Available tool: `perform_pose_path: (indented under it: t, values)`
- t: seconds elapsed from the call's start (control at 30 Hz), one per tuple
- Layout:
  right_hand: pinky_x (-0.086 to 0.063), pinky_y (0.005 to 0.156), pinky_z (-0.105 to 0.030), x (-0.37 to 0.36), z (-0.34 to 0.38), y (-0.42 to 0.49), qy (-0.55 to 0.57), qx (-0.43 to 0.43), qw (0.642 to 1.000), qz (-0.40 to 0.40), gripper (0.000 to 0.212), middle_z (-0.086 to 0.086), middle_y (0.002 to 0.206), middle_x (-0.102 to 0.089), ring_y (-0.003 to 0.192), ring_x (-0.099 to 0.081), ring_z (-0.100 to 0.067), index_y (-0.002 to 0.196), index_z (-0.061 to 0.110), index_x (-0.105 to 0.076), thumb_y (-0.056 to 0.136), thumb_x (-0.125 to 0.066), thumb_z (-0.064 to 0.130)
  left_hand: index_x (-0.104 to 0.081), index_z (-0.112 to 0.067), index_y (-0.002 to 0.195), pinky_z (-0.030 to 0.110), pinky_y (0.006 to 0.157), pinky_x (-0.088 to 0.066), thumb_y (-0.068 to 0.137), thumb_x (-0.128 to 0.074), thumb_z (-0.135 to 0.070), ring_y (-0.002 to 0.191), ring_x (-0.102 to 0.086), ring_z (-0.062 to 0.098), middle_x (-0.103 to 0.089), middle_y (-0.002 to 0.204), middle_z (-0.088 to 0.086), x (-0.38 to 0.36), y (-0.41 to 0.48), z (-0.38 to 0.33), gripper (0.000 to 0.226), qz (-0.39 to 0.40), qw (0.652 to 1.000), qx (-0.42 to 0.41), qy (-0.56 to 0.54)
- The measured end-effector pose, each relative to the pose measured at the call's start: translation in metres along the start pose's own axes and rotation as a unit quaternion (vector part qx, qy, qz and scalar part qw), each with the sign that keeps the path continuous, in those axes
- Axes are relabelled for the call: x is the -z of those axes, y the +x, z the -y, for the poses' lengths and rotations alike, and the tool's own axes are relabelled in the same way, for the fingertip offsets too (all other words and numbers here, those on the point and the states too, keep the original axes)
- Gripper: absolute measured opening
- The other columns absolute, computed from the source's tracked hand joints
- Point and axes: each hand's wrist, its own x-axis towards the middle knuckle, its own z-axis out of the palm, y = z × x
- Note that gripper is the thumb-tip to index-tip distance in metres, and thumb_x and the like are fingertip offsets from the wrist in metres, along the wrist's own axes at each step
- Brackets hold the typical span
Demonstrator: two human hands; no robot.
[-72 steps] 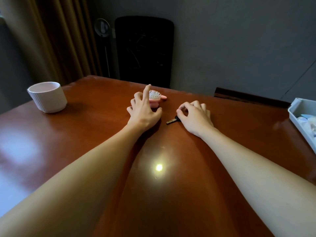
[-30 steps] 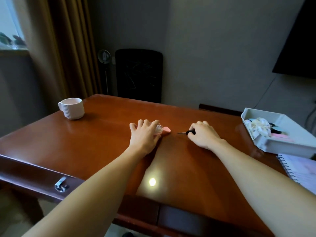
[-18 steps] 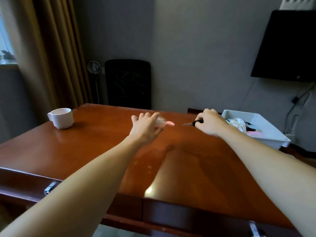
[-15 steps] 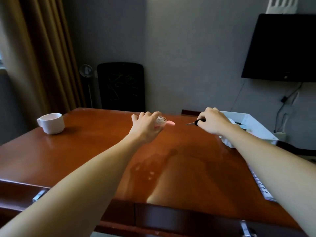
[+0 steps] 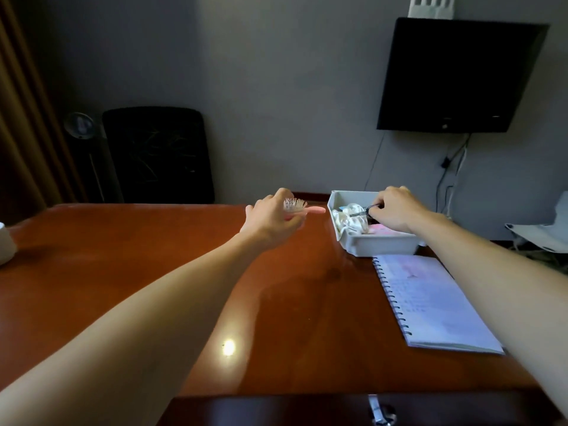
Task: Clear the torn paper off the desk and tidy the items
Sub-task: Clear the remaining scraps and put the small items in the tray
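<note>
My left hand (image 5: 272, 221) holds a small pink hairbrush (image 5: 299, 207) above the brown desk (image 5: 123, 256), its bristles up and its handle pointing right toward the tray. My right hand (image 5: 396, 209) pinches a small black-handled metal tool (image 5: 367, 210) over the white tray (image 5: 381, 244) at the desk's far right. Inside the tray lie crumpled white paper (image 5: 349, 218) and something pink. No torn paper shows on the bare desk top.
A spiral notebook (image 5: 430, 299) lies just in front of the tray. A white cup (image 5: 4, 244) sits at the left edge. A black chair (image 5: 156, 155) and a fan stand behind the desk; a dark screen (image 5: 455, 75) hangs on the wall.
Both hands lifted their items off the desk and moved right. My right hand with the tool now hangs over the tray, and the view has turned right.
</note>
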Motion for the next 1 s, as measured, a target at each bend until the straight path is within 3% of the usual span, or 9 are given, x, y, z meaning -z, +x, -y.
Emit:
perform_pose_path:
  t: [0.1, 0.23, 0.43, 0.53, 0.6, 0.73, 0.83, 0.9, 1.0]
  values:
    - [-0.047, 0.075, -0.037, -0.006, -0.022, 0.006, -0.009, -0.031, 0.999, 0.016, 0.027, -0.009, 0.074, -0.06, 0.092, -0.041, -0.03, 0.062, 0.009, -0.059, 0.083, -0.048, 0.022, -0.047, -0.028, 0.125, 0.042, 0.097, -0.034, 0.087, -0.063, -0.053, 0.098, -0.054, 0.021, -0.064, 0.105, -0.003, -0.013, 0.006, -0.009, 0.048, 0.019, 0.999, 0.005, -0.027]
    - [-0.033, 0.071, -0.033, -0.015, -0.038, 0.014, -0.012, -0.055, 0.996, 0.065, 0.032, -0.007, 0.075, -0.057, 0.1, -0.04, -0.027, 0.057, 0.016, -0.049, 0.087, -0.049, 0.026, -0.047, -0.029, 0.123, 0.041, 0.097, -0.034, 0.086, -0.065, -0.05, 0.096, -0.05, 0.017, -0.064, 0.106, -0.004, -0.026, 0.019, -0.016, 0.046, 0.028, 0.999, 0.003, -0.034]
    - [-0.041, 0.083, -0.035, -0.023, -0.058, 0.022, 0.045, -0.086, 0.991, 0.088, 0.029, -0.012, 0.098, -0.058, 0.111, -0.043, -0.03, 0.056, 0.027, -0.059, 0.081, -0.046, 0.033, -0.049, -0.032, 0.122, 0.048, 0.094, -0.05, 0.079, -0.073, -0.051, 0.096, -0.063, 0.02, -0.065, 0.102, -0.006, -0.045, 0.041, -0.029, 0.052, 0.056, 0.992, 0.025, -0.107]
    - [-0.047, 0.077, -0.033, -0.028, -0.062, 0.028, 0.07, -0.041, 0.995, 0.053, 0.026, -0.009, 0.089, -0.063, 0.102, -0.052, -0.029, 0.07, 0.02, -0.063, 0.085, -0.043, 0.025, -0.049, -0.028, 0.128, 0.033, 0.08, -0.056, 0.082, -0.076, -0.044, 0.092, -0.064, 0.016, -0.067, 0.11, 0.0, -0.051, 0.052, -0.035, 0.056, 0.079, 0.987, 0.025, -0.137]
    - [-0.049, 0.077, -0.032, -0.03, -0.063, 0.032, 0.102, -0.003, 0.994, 0.029, 0.024, -0.001, 0.095, -0.066, 0.096, -0.056, -0.023, 0.09, 0.025, -0.07, 0.089, -0.047, 0.025, -0.048, -0.023, 0.133, 0.018, 0.064, -0.049, 0.085, -0.076, -0.039, 0.086, -0.063, 0.008, -0.066, 0.111, 0.0, -0.054, 0.059, -0.042, 0.058, 0.091, 0.984, 0.015, -0.152]
    - [-0.04, 0.084, -0.027, -0.023, -0.062, 0.04, 0.191, 0.056, 0.98, 0.017, 0.027, 0.007, 0.109, -0.06, 0.103, -0.052, -0.013, 0.117, 0.029, -0.063, 0.091, -0.055, 0.028, -0.048, -0.016, 0.138, 0.017, 0.066, -0.046, 0.085, -0.077, -0.036, 0.09, -0.061, 0.011, -0.061, 0.12, 0.002, -0.065, 0.07, -0.059, 0.064, 0.115, 0.979, 0.013, -0.166]
    - [-0.042, 0.086, -0.027, -0.018, -0.062, 0.041, 0.168, 0.1, 0.98, 0.026, 0.027, 0.011, 0.11, -0.06, 0.104, -0.052, -0.01, 0.117, 0.031, -0.064, 0.09, -0.061, 0.031, -0.049, -0.013, 0.135, 0.007, 0.053, -0.044, 0.085, -0.077, -0.032, 0.079, -0.062, 0.004, -0.062, 0.112, -0.001, -0.075, 0.077, -0.073, 0.06, 0.134, 0.972, 0.02, -0.19]
    - [-0.048, 0.084, -0.028, -0.016, -0.061, 0.041, 0.171, 0.114, 0.978, 0.022, 0.021, 0.013, 0.105, -0.065, 0.098, -0.059, -0.011, 0.109, 0.028, -0.069, 0.089, -0.064, 0.029, -0.051, -0.01, 0.132, 0.007, 0.058, -0.05, 0.084, -0.079, -0.032, 0.077, -0.068, 0.004, -0.068, 0.109, 0.001, -0.081, 0.083, -0.081, 0.06, 0.148, 0.962, 0.033, -0.226]
    - [-0.05, 0.082, -0.029, -0.019, -0.063, 0.045, 0.181, 0.124, 0.976, 0.009, 0.013, 0.012, 0.098, -0.069, 0.093, -0.063, -0.012, 0.101, 0.026, -0.072, 0.089, -0.068, 0.027, -0.049, -0.009, 0.136, 0.028, 0.084, -0.058, 0.081, -0.081, -0.036, 0.093, -0.072, 0.016, -0.071, 0.113, 0.008, -0.092, 0.091, -0.087, 0.069, 0.168, 0.955, 0.044, -0.24]
